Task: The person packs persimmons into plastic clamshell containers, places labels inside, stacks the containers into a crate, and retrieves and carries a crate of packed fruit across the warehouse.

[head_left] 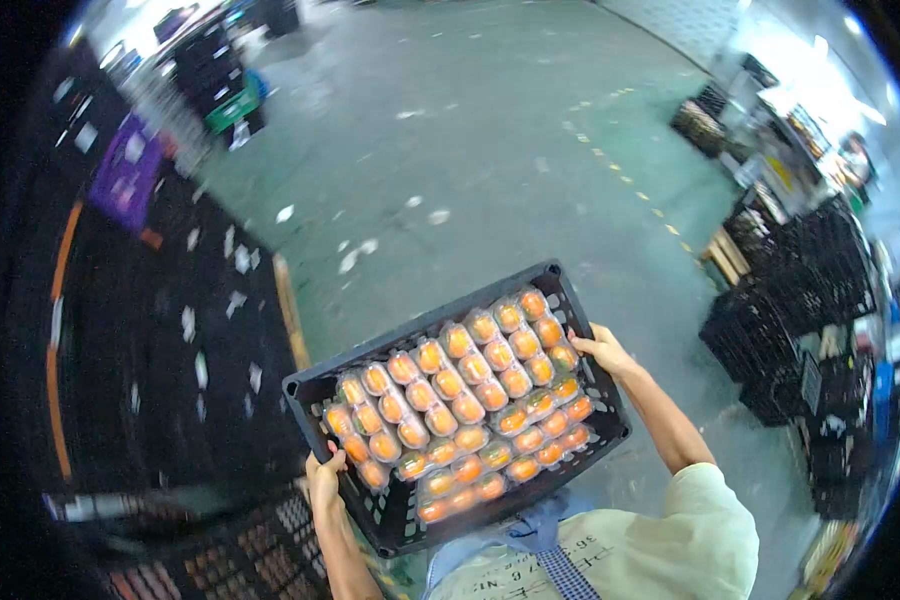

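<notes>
A black plastic crate (425, 327) is held out in front of my body, tilted in the view. Inside it lie rows of clear plastic packs of orange round fruit (472, 370), several pieces to a pack. My left hand (325, 478) grips the crate's left end, with fingers hooked over the rim. At the opposite end my right hand (606, 352) is closed on the rim, thumb on top. The fingers under the rim are partly hidden by the crate wall.
Tall stacks of black crates (180, 330) stand along the left, with a purple crate (130, 175) among them. More black crates (820, 270) and a wooden pallet (727, 256) are at right. A person (855, 160) is at the far right. White scraps (360, 255) lie on the green floor (490, 170).
</notes>
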`<state>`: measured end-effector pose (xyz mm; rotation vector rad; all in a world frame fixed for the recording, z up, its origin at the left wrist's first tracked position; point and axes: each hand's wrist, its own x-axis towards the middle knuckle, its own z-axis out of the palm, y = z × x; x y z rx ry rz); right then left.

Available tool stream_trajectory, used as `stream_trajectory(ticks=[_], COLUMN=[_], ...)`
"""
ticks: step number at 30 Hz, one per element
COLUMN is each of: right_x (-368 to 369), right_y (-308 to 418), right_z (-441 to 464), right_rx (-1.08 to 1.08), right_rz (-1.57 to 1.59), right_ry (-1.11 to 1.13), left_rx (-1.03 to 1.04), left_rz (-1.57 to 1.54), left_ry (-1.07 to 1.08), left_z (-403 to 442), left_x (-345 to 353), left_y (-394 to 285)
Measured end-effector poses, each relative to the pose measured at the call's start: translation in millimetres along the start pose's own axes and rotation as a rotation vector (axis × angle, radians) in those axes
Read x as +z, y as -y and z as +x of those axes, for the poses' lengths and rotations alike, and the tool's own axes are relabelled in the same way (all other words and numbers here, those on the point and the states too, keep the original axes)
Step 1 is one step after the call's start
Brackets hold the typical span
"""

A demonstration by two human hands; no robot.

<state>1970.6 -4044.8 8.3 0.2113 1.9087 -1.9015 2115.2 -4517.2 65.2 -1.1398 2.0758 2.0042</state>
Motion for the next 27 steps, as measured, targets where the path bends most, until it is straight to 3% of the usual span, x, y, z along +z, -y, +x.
stream_trajectory(ticks=[4, 8, 11, 12, 14, 17, 19, 20, 22, 25, 27], right_x=[12, 45, 68, 78, 78, 88, 57, 12, -30, -75, -96], right_y=[-16, 7, -13, -28, -56, -44, -99, -125, -174, -123, -22], right_z=[-57, -86, -96, -98, -118, -127, -125, -90, -55, 13, 47], right_rx=[0.065, 0.004, 0.141, 0.087, -0.018, -0.065, -0.11, -0.115, -0.133, -0.059, -0.01], right_rz=[-0.021, 0.045, 0.062, 0.126, 0.301, 0.426, 0.4, 0.349, 0.351, 0.449, 0.478], right_ry=[-0.285, -0.483, -0.741, -0.775, -0.843, -1.039, -1.159, -1.221, -1.276, -1.268, -1.27], left_rx=[-0.007, 0.08, 0.089, 0.089, 0.185, 0.334, 0.402, 0.39, 0.392, 0.425, 0.449], left_rz=[0.028, 0.069, 0.122, 0.074, 0.147, 0.333, 0.401, 0.437, 0.451, 0.475, 0.465], left_ry=[0.181, 0.373, 0.58, 0.64, 0.686, 0.895, 1.032, 1.084, 1.097, 1.127, 1.115], left_z=[56, 109, 171, 190, 171, 225, 238, 281, 289, 323, 341], left_x=[6, 21, 57, 55, 92, 159, 200, 284, 331, 417, 464], left_y=[8, -37, -71, -66, -122, -124, -145, -166, -183, -232, -270])
